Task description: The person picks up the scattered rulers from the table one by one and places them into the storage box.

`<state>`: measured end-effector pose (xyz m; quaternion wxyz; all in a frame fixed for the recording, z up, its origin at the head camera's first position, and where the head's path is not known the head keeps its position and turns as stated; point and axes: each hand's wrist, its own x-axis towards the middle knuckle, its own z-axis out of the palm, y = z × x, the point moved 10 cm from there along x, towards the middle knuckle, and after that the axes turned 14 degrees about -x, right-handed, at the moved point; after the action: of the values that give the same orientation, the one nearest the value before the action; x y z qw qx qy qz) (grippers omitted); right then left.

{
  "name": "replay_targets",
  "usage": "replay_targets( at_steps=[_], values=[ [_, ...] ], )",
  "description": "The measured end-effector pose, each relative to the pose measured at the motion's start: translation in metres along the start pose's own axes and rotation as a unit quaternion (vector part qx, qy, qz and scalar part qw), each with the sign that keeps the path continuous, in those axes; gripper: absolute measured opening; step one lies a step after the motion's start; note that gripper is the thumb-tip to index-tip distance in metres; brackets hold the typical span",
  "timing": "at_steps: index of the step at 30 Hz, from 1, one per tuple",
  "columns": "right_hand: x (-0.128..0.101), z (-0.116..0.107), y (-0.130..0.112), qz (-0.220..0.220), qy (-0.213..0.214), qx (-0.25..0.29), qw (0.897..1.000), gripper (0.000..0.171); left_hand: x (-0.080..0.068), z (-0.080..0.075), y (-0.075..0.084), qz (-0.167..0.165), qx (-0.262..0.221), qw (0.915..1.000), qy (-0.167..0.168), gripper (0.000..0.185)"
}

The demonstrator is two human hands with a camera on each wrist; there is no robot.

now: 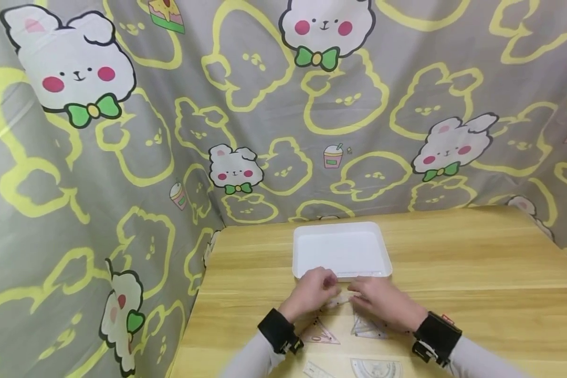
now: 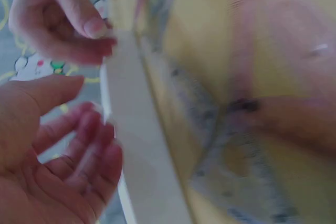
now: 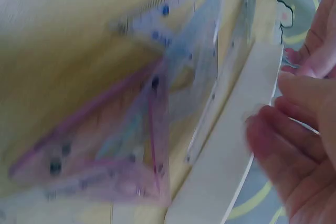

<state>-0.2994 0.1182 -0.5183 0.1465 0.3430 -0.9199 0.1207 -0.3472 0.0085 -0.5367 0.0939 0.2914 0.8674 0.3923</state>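
In the head view my hands meet over a small clear ruler lying just in front of a white tray. The left hand has its fingers loosely bent at the ruler's left end; the left wrist view shows that hand relaxed beside the tray's rim. My right hand pinches the ruler's right end between thumb and forefinger. A pink set square and a clear bluish set square lie under my wrists, overlapping in the blurred right wrist view.
A clear protractor and another ruler lie at the wooden table's near edge. A grey curtain with a rabbit print hangs close behind and to the left of the table. The tray holds nothing.
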Motion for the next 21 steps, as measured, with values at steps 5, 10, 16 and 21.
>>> replay_targets(
  at_steps=[5, 10, 16, 21],
  values=[
    [-0.007, 0.024, -0.017, -0.031, -0.017, -0.061, 0.998, 0.018, -0.028, 0.026, -0.01, -0.023, 0.096, 0.9952, -0.005, 0.028],
    [-0.011, 0.036, -0.022, -0.033, -0.003, -0.099, 0.995, 0.022, -0.033, 0.034, -0.014, -0.03, 0.144, 0.9891, 0.008, 0.033],
    [-0.007, 0.038, -0.015, -0.016, -0.021, -0.083, 0.996, 0.034, -0.026, 0.031, -0.014, -0.028, 0.146, 0.9886, -0.02, 0.025],
    [-0.004, 0.03, -0.014, -0.036, 0.007, -0.065, 0.997, 0.034, -0.025, 0.033, -0.015, -0.031, 0.11, 0.9921, -0.051, 0.019]
  ],
)
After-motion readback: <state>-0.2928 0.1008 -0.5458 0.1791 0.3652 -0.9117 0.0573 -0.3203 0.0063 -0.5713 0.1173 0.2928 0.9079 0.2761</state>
